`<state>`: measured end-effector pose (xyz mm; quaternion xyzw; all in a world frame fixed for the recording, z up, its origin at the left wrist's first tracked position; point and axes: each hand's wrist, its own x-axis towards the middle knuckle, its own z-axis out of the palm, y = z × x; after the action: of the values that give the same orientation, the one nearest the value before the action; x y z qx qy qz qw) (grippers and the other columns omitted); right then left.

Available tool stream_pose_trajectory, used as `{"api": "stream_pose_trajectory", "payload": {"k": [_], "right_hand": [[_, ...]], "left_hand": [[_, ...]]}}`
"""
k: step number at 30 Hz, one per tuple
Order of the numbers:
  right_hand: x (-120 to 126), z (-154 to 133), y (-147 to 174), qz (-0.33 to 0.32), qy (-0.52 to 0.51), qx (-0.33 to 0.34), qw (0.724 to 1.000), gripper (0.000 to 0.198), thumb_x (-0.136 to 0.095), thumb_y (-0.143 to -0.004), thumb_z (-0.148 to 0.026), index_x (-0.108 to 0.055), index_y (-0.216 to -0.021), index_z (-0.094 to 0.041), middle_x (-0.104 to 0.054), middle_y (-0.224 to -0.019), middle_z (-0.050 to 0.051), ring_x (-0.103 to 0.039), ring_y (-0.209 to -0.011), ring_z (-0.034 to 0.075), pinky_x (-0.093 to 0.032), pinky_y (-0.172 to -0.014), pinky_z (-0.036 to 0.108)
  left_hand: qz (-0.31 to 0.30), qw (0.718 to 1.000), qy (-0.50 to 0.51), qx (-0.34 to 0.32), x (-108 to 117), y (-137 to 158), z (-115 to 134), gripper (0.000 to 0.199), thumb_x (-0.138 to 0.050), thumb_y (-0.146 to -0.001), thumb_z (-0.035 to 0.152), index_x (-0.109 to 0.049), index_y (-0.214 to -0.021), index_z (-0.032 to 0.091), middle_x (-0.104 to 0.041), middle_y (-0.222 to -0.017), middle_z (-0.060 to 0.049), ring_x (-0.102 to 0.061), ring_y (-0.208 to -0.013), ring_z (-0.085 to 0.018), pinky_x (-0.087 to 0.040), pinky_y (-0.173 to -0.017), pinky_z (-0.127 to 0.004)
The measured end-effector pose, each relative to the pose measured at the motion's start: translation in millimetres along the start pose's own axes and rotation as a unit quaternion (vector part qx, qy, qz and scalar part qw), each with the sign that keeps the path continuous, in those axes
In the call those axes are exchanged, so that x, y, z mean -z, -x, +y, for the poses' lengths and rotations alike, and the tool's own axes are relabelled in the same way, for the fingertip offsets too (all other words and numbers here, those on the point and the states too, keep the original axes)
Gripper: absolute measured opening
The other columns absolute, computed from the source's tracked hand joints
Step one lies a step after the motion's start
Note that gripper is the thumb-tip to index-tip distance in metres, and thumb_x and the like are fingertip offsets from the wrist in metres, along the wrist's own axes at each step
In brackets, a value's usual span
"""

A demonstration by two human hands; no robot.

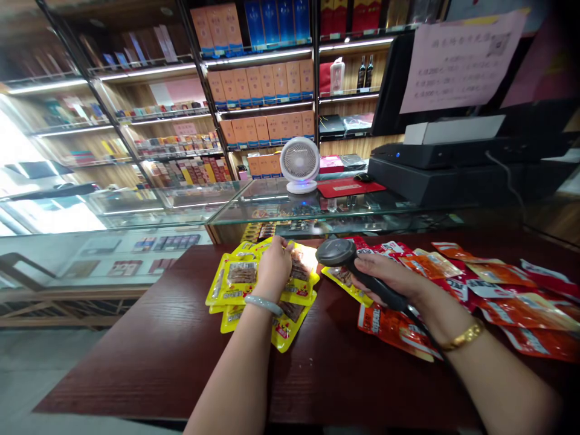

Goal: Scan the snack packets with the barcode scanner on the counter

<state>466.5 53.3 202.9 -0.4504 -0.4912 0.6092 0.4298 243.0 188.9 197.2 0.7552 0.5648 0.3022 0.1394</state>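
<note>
My right hand (389, 275) is wrapped round the handle of a black barcode scanner (338, 251). The scanner's head points left, and a bright patch of light falls on the yellow snack packets in front of it. Over a pile of yellow snack packets (240, 275), my left hand (275, 263) has its fingers curled on one packet (302, 272); its fingertips are partly hidden. One more yellow packet (347, 284) lies beneath the scanner. To the right, orange and red snack packets (493, 281) are spread in an overlapping heap, with one orange packet (394, 329) nearer to me.
All packets lie on a dark wooden counter (158, 356). Behind it stands a glass display case (244, 208) bearing a white fan (299, 162), a red mat (348, 187) and a mouse. At right are a monitor (389, 84) and a black cash drawer (408, 178). The scanner's cable trails toward me.
</note>
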Motion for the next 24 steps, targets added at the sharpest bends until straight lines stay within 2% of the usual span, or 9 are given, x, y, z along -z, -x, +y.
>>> {"api": "stream_pose_trajectory", "payload": {"k": [7,11,14,16,17,18,20,22,24], "right_hand": [[1.6,-0.5,-0.8,-0.003,-0.006,-0.01,1.0,0.047,-0.065,-0.079,-0.063,-0.045,-0.08,-0.021,-0.055,-0.055,-0.006,-0.044,-0.031,0.006,-0.026,-0.029,0.017],[0.3,-1.9,0.0,-0.008,-0.008,-0.002,1.0,0.046,-0.065,-0.079,-0.062,-0.047,-0.079,-0.02,-0.055,-0.055,-0.006,-0.044,-0.031,0.005,-0.026,-0.028,0.017],[0.9,-1.6,1.0,-0.006,-0.021,0.004,1.0,0.045,-0.067,-0.079,-0.061,-0.048,-0.079,-0.02,-0.056,-0.056,-0.005,-0.044,-0.031,0.005,-0.027,-0.028,0.016],[2.3,-0.4,1.2,-0.009,-0.032,0.006,0.999,0.043,-0.067,-0.079,-0.06,-0.051,-0.081,-0.019,-0.057,-0.058,-0.005,-0.044,-0.032,0.005,-0.028,-0.028,0.016],[3.2,0.3,1.0,-0.012,-0.034,0.006,0.999,0.043,-0.066,-0.08,-0.059,-0.052,-0.081,-0.019,-0.057,-0.058,-0.004,-0.044,-0.032,0.005,-0.029,-0.028,0.016],[3.9,0.9,0.7,-0.014,-0.035,0.007,0.999,0.042,-0.066,-0.08,-0.059,-0.053,-0.08,-0.019,-0.057,-0.057,-0.004,-0.044,-0.032,0.005,-0.03,-0.028,0.016],[4.7,1.7,0.2,-0.013,-0.038,0.006,0.999,0.043,-0.065,-0.081,-0.059,-0.054,-0.075,-0.018,-0.056,-0.056,-0.003,-0.045,-0.032,0.006,-0.032,-0.028,0.016],[4.4,1.7,0.0,-0.009,-0.042,0.0,0.999,0.043,-0.066,-0.081,-0.058,-0.053,-0.072,-0.017,-0.056,-0.054,-0.003,-0.045,-0.032,0.006,-0.032,-0.028,0.016],[3.5,1.4,0.1,-0.004,-0.042,-0.006,0.999,0.044,-0.067,-0.08,-0.058,-0.053,-0.071,-0.018,-0.055,-0.052,-0.003,-0.045,-0.032,0.006,-0.032,-0.027,0.016]], "left_hand": [[0.017,0.999,0.04,0.009,-2.5,-5.0,-6.2,0.012,-0.053,-0.088,0.036,-0.052,-0.088,0.024,-0.056,-0.063,0.001,-0.055,-0.063,-0.019,-0.032,-0.058,-0.026],[0.019,0.983,0.175,0.049,-17.3,-0.6,-0.1,0.013,-0.055,-0.087,0.034,-0.052,-0.085,0.022,-0.053,-0.065,0.002,-0.053,-0.059,-0.014,-0.042,-0.06,-0.026],[-0.082,0.903,0.408,0.112,-38.6,15.4,17.1,0.019,-0.06,-0.084,0.036,-0.052,-0.092,0.02,-0.054,-0.07,0.003,-0.053,-0.056,-0.01,-0.05,-0.06,-0.026],[-0.193,0.824,0.523,0.1,-50.2,26.9,29.0,0.028,-0.068,-0.079,0.034,-0.055,-0.099,0.019,-0.061,-0.08,-0.001,-0.059,-0.065,-0.011,-0.054,-0.067,-0.028],[-0.234,0.803,0.542,0.08,-53.2,30.9,33.1,0.031,-0.07,-0.077,0.032,-0.056,-0.102,0.019,-0.064,-0.087,-0.003,-0.061,-0.072,-0.012,-0.055,-0.071,-0.03],[-0.257,0.805,0.532,0.053,-53.5,33.1,35.2,0.032,-0.069,-0.077,0.03,-0.058,-0.105,0.019,-0.067,-0.095,-0.005,-0.063,-0.078,-0.014,-0.055,-0.075,-0.032],[-0.241,0.869,0.432,-0.013,-46.3,31.0,32.8,0.027,-0.064,-0.08,0.025,-0.063,-0.107,0.02,-0.069,-0.103,-0.007,-0.064,-0.088,-0.018,-0.053,-0.081,-0.034],[-0.165,0.949,0.256,-0.08,-31.2,22.6,22.8,0.023,-0.058,-0.083,0.022,-0.068,-0.103,0.021,-0.071,-0.105,-0.007,-0.063,-0.096,-0.022,-0.05,-0.088,-0.036],[-0.09,0.988,0.063,-0.109,-14.2,12.3,9.6,0.022,-0.057,-0.084,0.024,-0.071,-0.101,0.02,-0.071,-0.107,-0.009,-0.062,-0.103,-0.025,-0.045,-0.095,-0.038]]}}
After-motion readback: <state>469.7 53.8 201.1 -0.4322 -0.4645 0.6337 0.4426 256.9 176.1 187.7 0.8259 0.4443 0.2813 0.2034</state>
